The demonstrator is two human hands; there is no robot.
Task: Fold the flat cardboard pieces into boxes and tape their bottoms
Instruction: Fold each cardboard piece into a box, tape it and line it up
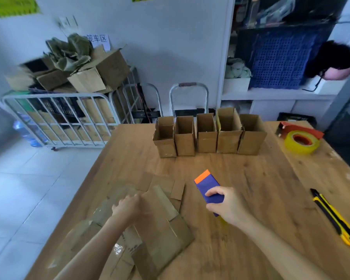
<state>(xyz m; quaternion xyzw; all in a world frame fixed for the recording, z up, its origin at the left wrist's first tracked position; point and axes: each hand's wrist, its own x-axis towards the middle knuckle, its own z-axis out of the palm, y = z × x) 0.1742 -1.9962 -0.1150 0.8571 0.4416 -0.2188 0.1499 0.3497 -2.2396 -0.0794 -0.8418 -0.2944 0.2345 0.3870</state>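
Right hand (224, 207): closed round the near end of a purple block with an orange end (207, 186), thumb on the left edge, fingers over the top. The block is held just above the table, orange end pointed away from the person. A thin yellow part is seen below the hand.

Left hand (127, 207): laid on the flat brown cardboard pieces (164, 229), back of the hand up. The hand is blurred; whether a piece is pinched cannot be told.

Flat brown cardboard pieces: spread overlapping on the near left part of the light wooden table (251, 178), flaps unfolded, scraps of clear tape seen on the nearest one.

Five folded brown cardboard boxes (207, 136): stood upright in a row side by side at the far edge of the table, tops open.

Red tape dispenser with a yellow tape roll (301, 141): set at the far right corner of the table, well apart from the hands.

Yellow and black utility knife (333, 217): laid flat near the right edge of the table.

White metal cage trolley (59, 118): stood on the floor to the left beyond the table, piled with brown cartons (85, 77).
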